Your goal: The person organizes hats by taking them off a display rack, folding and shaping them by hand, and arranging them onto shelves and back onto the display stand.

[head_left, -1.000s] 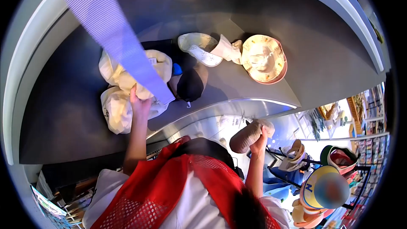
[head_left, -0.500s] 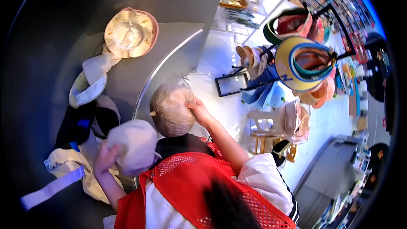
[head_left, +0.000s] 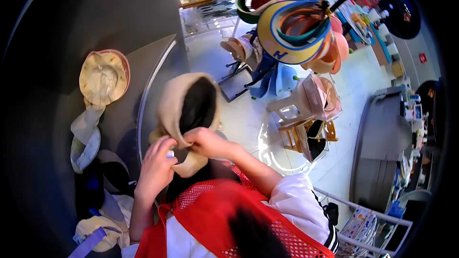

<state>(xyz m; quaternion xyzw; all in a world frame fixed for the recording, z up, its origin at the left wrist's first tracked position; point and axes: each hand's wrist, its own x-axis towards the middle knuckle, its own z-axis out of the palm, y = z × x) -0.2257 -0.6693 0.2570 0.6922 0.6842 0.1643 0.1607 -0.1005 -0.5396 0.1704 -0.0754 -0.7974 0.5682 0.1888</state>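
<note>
My right hand (head_left: 206,143) pinches the rim of a beige hat (head_left: 173,107), whose dark opening faces up and to the right. Beside it, my left hand (head_left: 160,162) has its fingers closed on a second pale hat (head_left: 190,163), below the first. The two hats touch or overlap where my hands meet. On the grey curved counter (head_left: 136,55) to the left lie a cream and pink hat (head_left: 103,79), a white patterned hat (head_left: 86,149), a dark cap (head_left: 114,169) and cream hats (head_left: 100,233) with a lilac strap (head_left: 88,242).
A rack of visors and hats, with a yellow and blue visor (head_left: 272,33) in front, stands at the upper right. Right of my hands are a white stool (head_left: 289,102), a clear box of hats (head_left: 325,98) and a wooden stand (head_left: 289,137). A wire rack (head_left: 361,224) is at the lower right.
The view has turned right, away from the counter. My left hand has lifted a pale hat off the counter, and both hands have come together, with the right-hand hat now showing its open inside.
</note>
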